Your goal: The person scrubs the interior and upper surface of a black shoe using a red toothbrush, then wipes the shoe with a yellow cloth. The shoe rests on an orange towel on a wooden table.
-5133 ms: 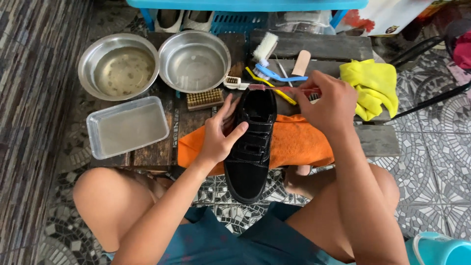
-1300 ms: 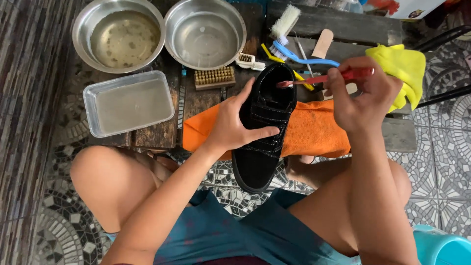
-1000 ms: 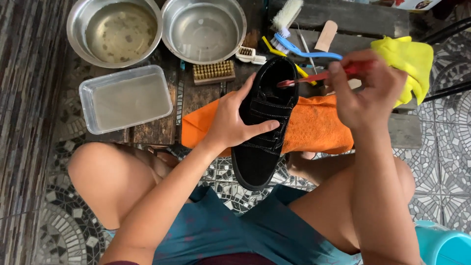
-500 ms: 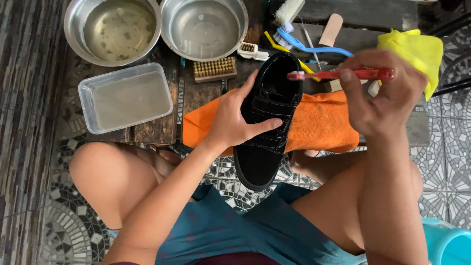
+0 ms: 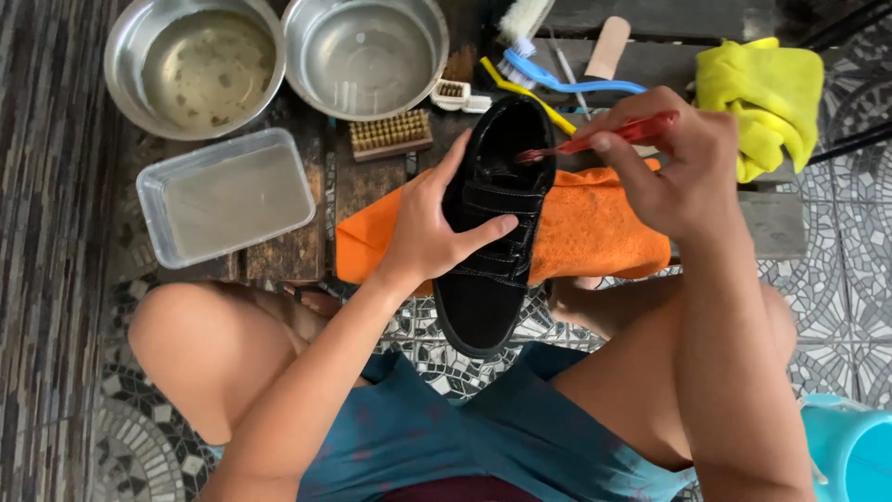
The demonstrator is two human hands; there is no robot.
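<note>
Black shoe (image 5: 492, 223) lies over an orange cloth (image 5: 595, 232), clasped by the left hand (image 5: 429, 228) to steady it while the right hand (image 5: 683, 167) pinches a red toothbrush (image 5: 595, 141) against its toe.

Half a second back my right hand (image 5: 683, 167) had the red brush (image 5: 595, 141) lifted level above the shoe (image 5: 492, 223); now its bristles touch the opening.

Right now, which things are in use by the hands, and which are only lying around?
In use:
- black shoe, held by the left hand
- red toothbrush, in the grip of the right hand, head at the shoe
- orange cloth under the shoe

Lying about:
- two metal bowls
- clear plastic tray
- wooden brush
- yellow cloth
- blue brush
</note>
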